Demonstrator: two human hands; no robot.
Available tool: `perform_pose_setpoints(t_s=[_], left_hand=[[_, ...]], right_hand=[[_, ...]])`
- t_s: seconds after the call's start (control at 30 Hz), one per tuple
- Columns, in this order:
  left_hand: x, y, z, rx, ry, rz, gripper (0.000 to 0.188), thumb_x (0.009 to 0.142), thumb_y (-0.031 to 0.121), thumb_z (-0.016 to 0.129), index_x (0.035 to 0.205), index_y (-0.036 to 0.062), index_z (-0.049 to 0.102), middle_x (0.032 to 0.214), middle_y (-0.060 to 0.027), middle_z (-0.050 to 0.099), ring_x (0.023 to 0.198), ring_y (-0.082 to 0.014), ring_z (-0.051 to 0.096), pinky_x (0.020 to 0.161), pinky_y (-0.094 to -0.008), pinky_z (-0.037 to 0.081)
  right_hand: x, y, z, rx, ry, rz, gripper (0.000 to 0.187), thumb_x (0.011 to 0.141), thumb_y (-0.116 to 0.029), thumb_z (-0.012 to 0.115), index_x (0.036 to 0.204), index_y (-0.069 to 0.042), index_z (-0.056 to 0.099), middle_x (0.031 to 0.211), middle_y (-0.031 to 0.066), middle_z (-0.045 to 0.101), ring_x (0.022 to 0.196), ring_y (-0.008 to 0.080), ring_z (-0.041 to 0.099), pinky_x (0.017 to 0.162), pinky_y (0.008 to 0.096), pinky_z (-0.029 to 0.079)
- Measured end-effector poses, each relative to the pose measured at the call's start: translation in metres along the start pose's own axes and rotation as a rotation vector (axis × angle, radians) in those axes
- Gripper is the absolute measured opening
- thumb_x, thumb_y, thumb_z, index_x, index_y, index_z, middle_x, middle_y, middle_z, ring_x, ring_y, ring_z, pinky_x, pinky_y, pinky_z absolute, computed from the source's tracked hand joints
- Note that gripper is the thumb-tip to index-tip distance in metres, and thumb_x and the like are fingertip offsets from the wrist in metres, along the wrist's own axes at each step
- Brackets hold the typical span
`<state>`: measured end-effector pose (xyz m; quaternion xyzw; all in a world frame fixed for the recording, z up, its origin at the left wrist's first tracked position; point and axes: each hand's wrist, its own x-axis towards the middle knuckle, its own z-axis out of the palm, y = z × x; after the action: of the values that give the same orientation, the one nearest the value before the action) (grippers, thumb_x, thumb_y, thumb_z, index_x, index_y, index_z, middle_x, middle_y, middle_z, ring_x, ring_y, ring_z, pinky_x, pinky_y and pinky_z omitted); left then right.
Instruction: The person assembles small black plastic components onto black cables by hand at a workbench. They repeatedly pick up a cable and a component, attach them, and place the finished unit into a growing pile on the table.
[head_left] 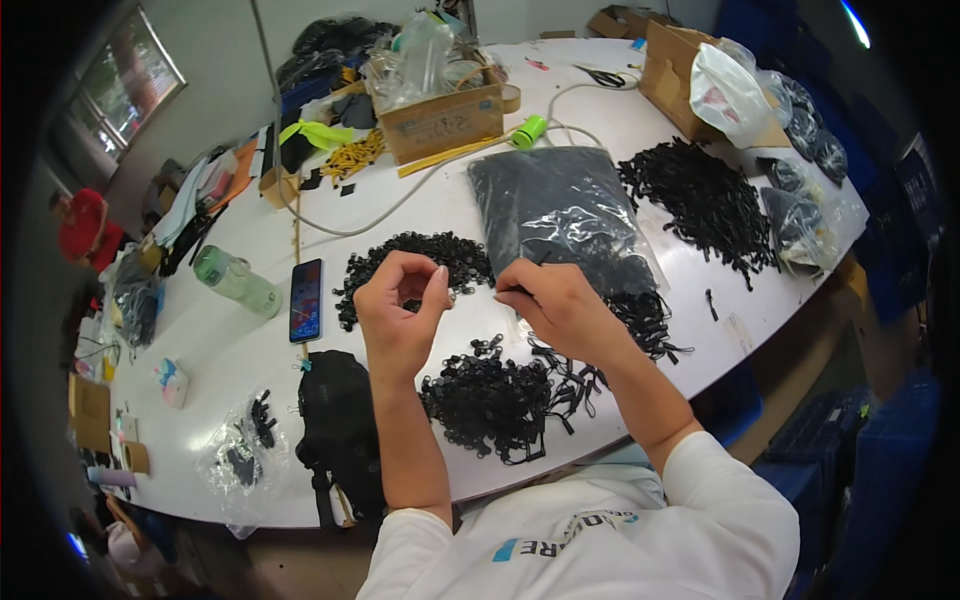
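My left hand (400,312) is raised over the white table, thumb and forefinger curled close together in a pinch. My right hand (565,305) faces it with fingertips pressed together. Anything held in either is too small or hidden to make out. Behind my left hand spreads a heap of small black plastic pieces with ring ends (455,258). Nearer my body, below both hands, lies another heap of small black pieces (485,400). Beside it are black cord loops (575,395), and more black cord pulls (645,325) lie beyond my right wrist.
A large clear bag of black material (555,205) lies behind my right hand. Right of it is a big pile of black cord pulls (700,210). A phone (306,300), green bottle (235,280) and black cloth bag (340,425) sit leftward; cardboard boxes (445,125) stand behind.
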<state>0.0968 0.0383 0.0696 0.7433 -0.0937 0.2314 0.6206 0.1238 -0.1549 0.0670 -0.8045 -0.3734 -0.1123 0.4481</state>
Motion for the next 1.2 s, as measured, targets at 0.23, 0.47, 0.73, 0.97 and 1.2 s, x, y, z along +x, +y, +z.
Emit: perform_pose_setpoints(t_s=[0.23, 0.47, 0.73, 0.97, 1.2], left_hand=[[-0.001, -0.002, 0.004, -0.002, -0.091, -0.006, 0.006, 0.086, 0.002, 0.061, 0.085, -0.0013, 0.056, 0.068, -0.0039, 0.06, 0.058, -0.008, 0.059, 0.057, -0.0207, 0.048], [0.001, -0.002, 0.011, 0.12, -0.145, -0.003, 0.008, 0.086, 0.003, 0.061, 0.082, -0.001, 0.056, 0.067, -0.003, 0.06, 0.058, -0.0078, 0.058, 0.055, -0.0202, 0.046], [0.001, -0.007, 0.018, 0.317, -0.109, 0.011, 0.012, 0.083, 0.003, 0.063, 0.074, -0.0015, 0.056, 0.06, -0.0056, 0.061, 0.055, -0.0104, 0.061, 0.051, -0.0219, 0.045], [-0.002, -0.004, 0.024, 0.432, -0.143, 0.109, 0.013, 0.08, 0.001, 0.064, 0.074, -0.0003, 0.053, 0.057, -0.0096, 0.055, 0.047, -0.0168, 0.056, 0.047, -0.0278, 0.043], [0.0, -0.004, 0.02, 0.348, -0.101, 0.047, 0.013, 0.081, 0.002, 0.065, 0.073, -0.0006, 0.054, 0.057, -0.0076, 0.057, 0.048, -0.0118, 0.055, 0.047, -0.0254, 0.043]], right_hand=[[0.007, 0.008, -0.005, -0.18, 0.139, -0.27, 0.02, 0.077, -0.017, 0.074, 0.068, -0.007, 0.061, 0.061, 0.0061, 0.058, 0.05, 0.0238, 0.056, 0.047, 0.0322, 0.041], [0.014, 0.013, -0.004, -0.25, 0.114, -0.155, 0.024, 0.086, -0.021, 0.063, 0.071, -0.006, 0.053, 0.052, 0.0105, 0.053, 0.051, 0.0288, 0.058, 0.048, 0.0381, 0.044], [0.015, 0.013, -0.002, -0.423, -0.25, -0.205, 0.009, 0.08, -0.012, 0.059, 0.075, -0.005, 0.057, 0.061, 0.0119, 0.061, 0.059, 0.0298, 0.064, 0.054, 0.0392, 0.049], [0.016, 0.013, 0.002, -0.456, -0.304, -0.183, 0.008, 0.072, -0.007, 0.061, 0.078, -0.005, 0.056, 0.061, 0.0099, 0.059, 0.06, 0.0284, 0.062, 0.053, 0.0395, 0.047], [0.016, 0.014, 0.004, -0.503, -0.122, -0.33, 0.01, 0.073, -0.008, 0.059, 0.082, -0.004, 0.059, 0.059, 0.0062, 0.056, 0.056, 0.0233, 0.061, 0.051, 0.0349, 0.046]])
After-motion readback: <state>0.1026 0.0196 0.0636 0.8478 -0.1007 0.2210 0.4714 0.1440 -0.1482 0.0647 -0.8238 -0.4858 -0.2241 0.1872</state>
